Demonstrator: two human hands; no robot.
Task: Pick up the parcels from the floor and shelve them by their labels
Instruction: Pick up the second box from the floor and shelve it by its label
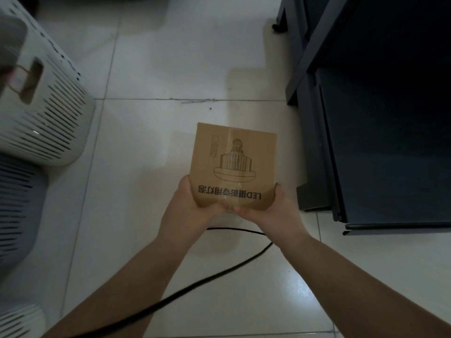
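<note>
We hold a cardboard box (233, 167) in both hands, a little right of the middle of the frame, lifted above the pale tiled floor (151, 57). Our left hand (189, 208) grips the box's lower left corner, and our right hand (273, 211) grips its lower right corner. The fingers of each hand curl under the near edge of the box with the thumbs pressed against its sides, so both hands are closed around it; the fingertips (240, 211) of the two hands nearly meet beneath the bottom edge. The top face of the box shows a line drawing of a lamp bulb and a line of printed text beginning with "LED", which reads upside down from where we look. A strip of clear tape runs down the middle of that face.

A dark metal shelf unit (380, 118) fills the upper right and right side of the frame, just beside the box; its inside is too dark for us to see what it holds. A white slotted basket (46, 106) with a handle cutout stands at the upper left, well apart from the box. A black cable (195, 286) lies on the floor and passes under our forearms across the lower half of the frame.
</note>
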